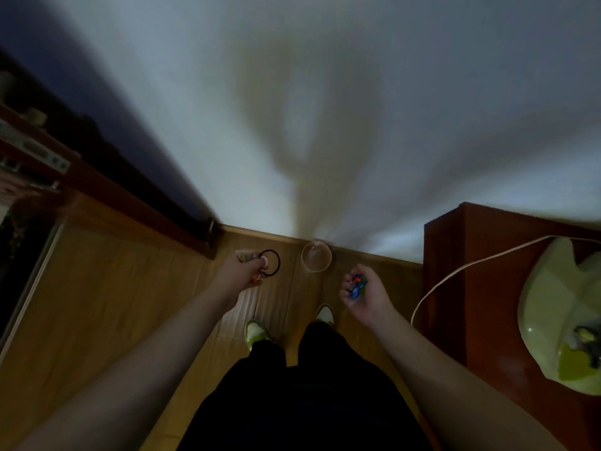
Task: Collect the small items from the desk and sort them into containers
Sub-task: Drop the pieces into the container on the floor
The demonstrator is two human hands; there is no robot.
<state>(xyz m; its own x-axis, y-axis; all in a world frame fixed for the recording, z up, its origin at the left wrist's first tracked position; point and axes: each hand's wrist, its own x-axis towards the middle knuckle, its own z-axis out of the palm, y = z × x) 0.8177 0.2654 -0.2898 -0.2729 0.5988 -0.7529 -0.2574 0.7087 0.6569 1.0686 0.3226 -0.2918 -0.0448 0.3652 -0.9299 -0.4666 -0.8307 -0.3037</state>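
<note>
One thin black elastic loop (270, 263), one clear round plastic container (316, 256), one pale green rounded lamp (561, 314), two hands.

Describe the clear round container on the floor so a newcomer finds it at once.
Follow the wooden floor to the white wall. At its foot, ahead of the left hand and right hand, stands a clear round container. Unlike the black ring beside it, it is transparent.

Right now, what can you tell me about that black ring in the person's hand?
The black ring is a thin, round loop, probably a stretchy hair tie. It sticks out past the fingers of the left hand, which pinches its near edge along with some small pinkish bits. The loop hangs open in the air above the wooden floor, near a clear round container.
</note>
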